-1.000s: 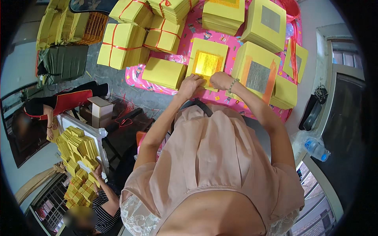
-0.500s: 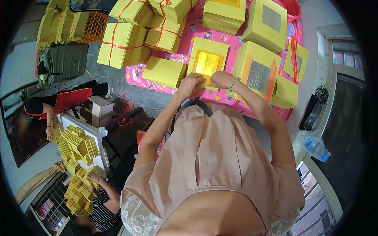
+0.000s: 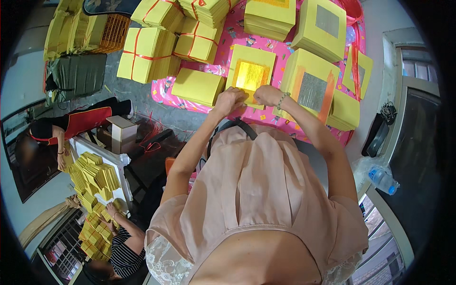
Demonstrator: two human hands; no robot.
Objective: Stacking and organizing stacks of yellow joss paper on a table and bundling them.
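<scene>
A yellow paper sheet (image 3: 260,53) with a shiny gold foil square (image 3: 251,74) lies on a pink patterned table cover (image 3: 216,70). At its near edge my left hand (image 3: 231,101) is closed, with fingers curled over the paper's left corner. My right hand (image 3: 269,96), wearing a green bead bracelet, is also closed and pinches the same edge just to the right. A small gap separates the two hands. My fingertips partly hide the paper's near edge. Left of the sheet is a low stack of plain yellow paper (image 3: 198,87).
Tall yellow stacks with silver squares (image 3: 312,91) rise on the right. Bundles tied with red string (image 3: 145,54) stand at the back left. Two other people work at a white table (image 3: 118,173) covered with yellow paper pieces (image 3: 95,173). A bottle (image 3: 382,180) is at right.
My hands stay at the sheet's near edge with barely any movement. At the white table, the striped-sleeved person's hands have shifted slightly over the yellow pieces.
</scene>
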